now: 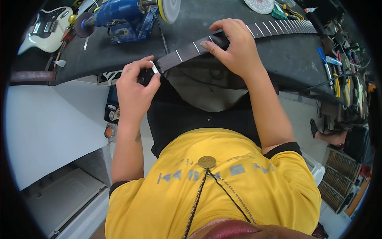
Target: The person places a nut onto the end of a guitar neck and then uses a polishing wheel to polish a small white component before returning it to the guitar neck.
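Observation:
A dark guitar neck with metal frets (181, 55) lies diagonally over the front of the workbench. My left hand (135, 85) is closed at its left end, thumb and fingers on a small white piece (154, 67) at the tip of the fretboard; a black part under the fingers is partly hidden. My right hand (238, 49) is closed around the middle of the neck, thumb lying on the fretboard, with the rest of the neck extending to the upper right.
A blue bench grinder (119, 12) stands behind the neck on the black bench (79, 59). A white guitar (43, 30) is at upper left. Pens, pliers and other tools (336, 75) line the right edge. Another person's bare leg (332, 137) shows at right.

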`<action>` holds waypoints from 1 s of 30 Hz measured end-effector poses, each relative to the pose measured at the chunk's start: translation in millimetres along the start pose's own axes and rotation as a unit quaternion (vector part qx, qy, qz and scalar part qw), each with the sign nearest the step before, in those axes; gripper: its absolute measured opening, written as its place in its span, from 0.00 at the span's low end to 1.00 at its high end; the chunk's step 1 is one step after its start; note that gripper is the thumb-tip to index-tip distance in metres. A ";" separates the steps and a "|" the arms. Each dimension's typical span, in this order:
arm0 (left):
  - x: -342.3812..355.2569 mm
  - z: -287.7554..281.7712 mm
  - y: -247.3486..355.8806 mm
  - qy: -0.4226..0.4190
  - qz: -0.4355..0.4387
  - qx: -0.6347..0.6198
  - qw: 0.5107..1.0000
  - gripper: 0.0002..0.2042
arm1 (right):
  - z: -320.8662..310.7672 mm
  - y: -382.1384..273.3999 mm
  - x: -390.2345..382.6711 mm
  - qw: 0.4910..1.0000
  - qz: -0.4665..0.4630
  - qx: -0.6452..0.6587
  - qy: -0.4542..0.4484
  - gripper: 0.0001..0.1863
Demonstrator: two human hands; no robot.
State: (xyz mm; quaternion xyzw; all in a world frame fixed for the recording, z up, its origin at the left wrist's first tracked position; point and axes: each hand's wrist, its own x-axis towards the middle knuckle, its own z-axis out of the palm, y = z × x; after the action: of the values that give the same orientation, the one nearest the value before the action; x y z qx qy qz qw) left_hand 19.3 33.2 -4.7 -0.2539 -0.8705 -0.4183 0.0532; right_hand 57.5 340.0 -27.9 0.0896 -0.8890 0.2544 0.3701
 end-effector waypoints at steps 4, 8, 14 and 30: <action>0.0 9.1 -3.7 0.000 0.034 -0.009 0.999 0.13 | 5.2 -0.9 -5.4 0.999 -0.013 -0.038 -0.013 0.22; 0.4 14.1 -2.3 -0.010 0.003 -0.039 0.999 0.15 | 0.3 -5.4 -1.5 0.998 -0.033 -0.054 -0.011 0.21; -3.3 13.5 -15.2 -0.005 0.056 0.009 0.998 0.14 | -9.4 -10.6 3.0 0.997 0.035 0.026 -0.060 0.16; -4.5 27.0 -17.5 0.050 0.161 0.079 0.983 0.12 | -9.9 -12.7 4.3 0.997 0.037 0.015 -0.061 0.15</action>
State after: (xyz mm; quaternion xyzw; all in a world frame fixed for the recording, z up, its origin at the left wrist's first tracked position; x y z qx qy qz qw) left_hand 17.9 42.6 -35.7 -0.3640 -0.8448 -0.3467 0.1833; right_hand 64.9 334.4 -14.0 0.0776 -0.9089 0.2747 0.3038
